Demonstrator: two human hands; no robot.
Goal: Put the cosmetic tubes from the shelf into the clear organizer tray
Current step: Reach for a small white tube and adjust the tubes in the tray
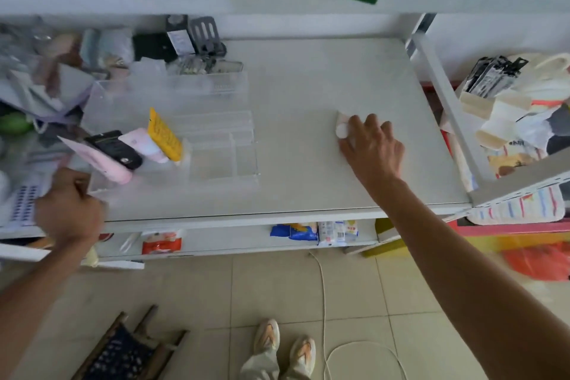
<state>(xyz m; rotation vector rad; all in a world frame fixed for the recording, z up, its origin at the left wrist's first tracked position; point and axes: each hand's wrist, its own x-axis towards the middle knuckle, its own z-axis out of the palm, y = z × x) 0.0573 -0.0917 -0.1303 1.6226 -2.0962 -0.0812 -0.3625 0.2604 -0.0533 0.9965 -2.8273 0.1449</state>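
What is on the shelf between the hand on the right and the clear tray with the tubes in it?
Nothing: in the head view, the shelf is bare between the right hand, on a pale tube, and the clear organizer tray.

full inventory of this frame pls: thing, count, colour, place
clear plastic organizer tray: 1, transparent, shelf left-centre
yellow cosmetic tube: 1, yellow, in tray, left end
pale pink cosmetic tubes: 2, pink, in tray beside the yellow one
black cosmetic tube: 1, black, between the pink ones
white-capped tube: 1, pale, bare shelf, under right hand
white metal shelf: 1, white, centre
white cable: 1, floor
left hand: fist at tray's near-left corner
right hand: closing on the white-capped tube
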